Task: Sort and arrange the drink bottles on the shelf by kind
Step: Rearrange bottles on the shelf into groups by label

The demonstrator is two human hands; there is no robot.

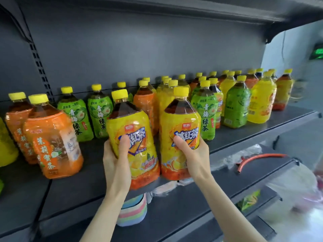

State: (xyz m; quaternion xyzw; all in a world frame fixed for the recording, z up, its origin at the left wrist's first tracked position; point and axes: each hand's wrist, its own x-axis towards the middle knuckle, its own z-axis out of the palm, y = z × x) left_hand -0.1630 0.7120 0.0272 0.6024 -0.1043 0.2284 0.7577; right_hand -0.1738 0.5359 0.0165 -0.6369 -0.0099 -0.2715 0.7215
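Note:
My left hand (pixel 116 158) grips a yellow-labelled iced tea bottle (pixel 135 135) at the dark shelf's (pixel 70 186) front edge. My right hand (pixel 194 154) grips a second yellow iced tea bottle (pixel 180 124) just to its right. Both bottles stand upright with yellow caps. Two orange-labelled bottles (pixel 52 138) stand at the left front. Green-labelled bottles (pixel 76 116) stand behind them. More green, yellow and orange bottles (pixel 236 102) stand mixed along the shelf's back and right.
A shelf board overhead (pixel 192 7) limits height. Below the shelf edge hang pastel striped cloths (pixel 132 213). On the lower shelf at right lie an orange hose (pixel 258 158) and clear plastic bags (pixel 288 193). Part of a yellow bottle (pixel 5 145) shows at the far left.

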